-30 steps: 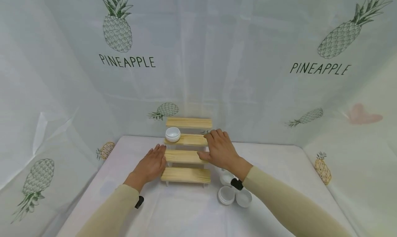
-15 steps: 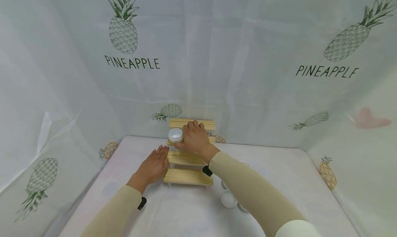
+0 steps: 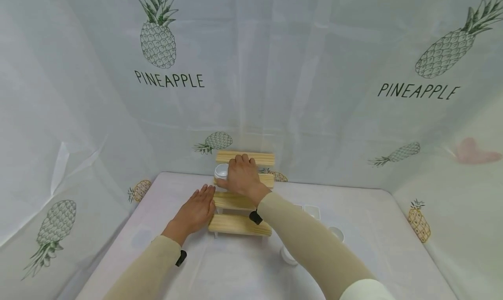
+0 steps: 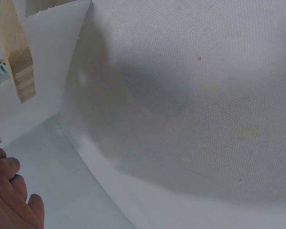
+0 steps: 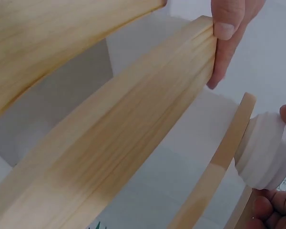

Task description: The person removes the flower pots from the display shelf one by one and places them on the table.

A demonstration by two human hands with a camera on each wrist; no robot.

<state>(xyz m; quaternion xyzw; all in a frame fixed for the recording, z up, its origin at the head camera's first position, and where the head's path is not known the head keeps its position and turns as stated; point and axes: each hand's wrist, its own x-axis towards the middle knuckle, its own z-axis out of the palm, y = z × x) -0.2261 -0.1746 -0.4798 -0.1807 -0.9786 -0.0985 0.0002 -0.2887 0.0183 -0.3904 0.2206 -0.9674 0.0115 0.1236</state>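
White jar [image 3: 221, 170] sat on the stepped wooden rack's [image 3: 239, 224] third shelf, where the right hand [image 3: 241, 177] had crossed over from the rack's right end; its fingers [image 5: 269, 210] now curled around it. Left hand [image 3: 195, 211] stayed flat, steadying the rack on the bench [image 3: 243, 269].

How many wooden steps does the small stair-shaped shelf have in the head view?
4. The lowest step is nearest the person, the second just above, the third partly under the right hand, and the top step against the backdrop.
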